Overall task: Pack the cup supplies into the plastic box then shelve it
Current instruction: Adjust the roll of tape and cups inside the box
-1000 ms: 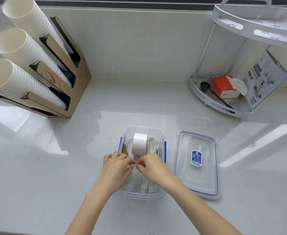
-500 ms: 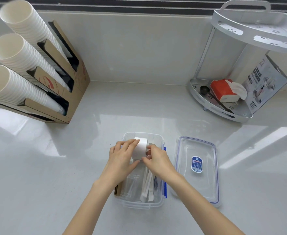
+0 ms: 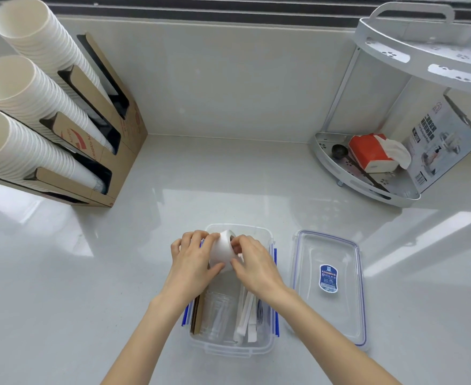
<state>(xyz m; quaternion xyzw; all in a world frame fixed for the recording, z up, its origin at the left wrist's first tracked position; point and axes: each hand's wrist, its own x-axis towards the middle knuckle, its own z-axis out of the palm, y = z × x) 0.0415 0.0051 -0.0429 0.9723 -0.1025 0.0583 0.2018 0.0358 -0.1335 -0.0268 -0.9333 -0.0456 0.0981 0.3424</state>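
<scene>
1. Both hands on the white roll (image 3: 223, 252), held over the far end of the plastic box (image 3: 267, 347). Left hand (image 3: 194, 258) wrapped round its left side, right hand (image 3: 252, 263) pinching its right side, fingertips at the core opening.
2. Roll looks like tape or a label roll; core axis roughly horizontal, pointing right and slightly away. Can't tell whether it already rests on the box floor or hangs just above it.
3. Box sits near the front edge of the desk, about mid-width, long axis running front to back. Far end is the only open space inside.
4. Near end already filled: clear cups (image 3: 217, 318) lying on their sides, brown sleeves (image 3: 196, 318) along the left wall, white wrapped sticks (image 3: 247, 319) along the right wall.
5. Key relation: roll goes straight down from the hands, no sideways travel needed. Neither hand nearer; both equally engaged.
6. Likely snag: roll standing too tall for the lid to close; laying it flat may fit better.
7. Lid (image 3: 329, 287) lies just right of the box, upturned on the desk, nearer the right hand. Still to be fitted.
8. Corner shelf rack (image 3: 367, 187) at the back right of the desk, lower tier holding a tissue pack (image 3: 367, 154) and scoop (image 3: 338, 151). Cup dispenser (image 3: 117, 162) at back left. Nothing between box and rack.
</scene>
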